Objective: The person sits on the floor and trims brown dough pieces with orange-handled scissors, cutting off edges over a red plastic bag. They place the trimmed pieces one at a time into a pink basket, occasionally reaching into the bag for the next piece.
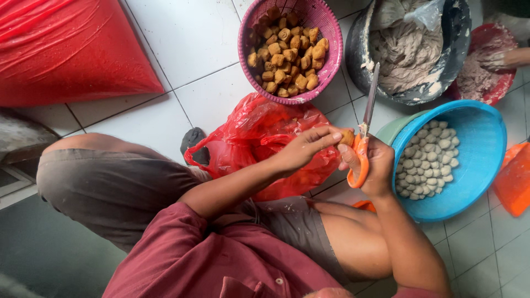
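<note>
My left hand [303, 148] pinches a small brown fried tofu puff [346, 137] between thumb and fingers. My right hand [375, 165] grips the orange handle of a knife [369, 105], whose thin blade points up and away; the thumb rests against the puff. Both hands meet above a crumpled red plastic bag [259, 132] on the white tiled floor. A pink woven basket [327, 66] full of the same brown puffs stands just beyond the hands.
A blue basin [480, 160] of pale stuffed balls sits right of my right hand. A dark bowl [452, 60] holds grey paste; another person's hand [502, 59] works in a red bowl beyond it. A large red sack [61, 44] lies far left.
</note>
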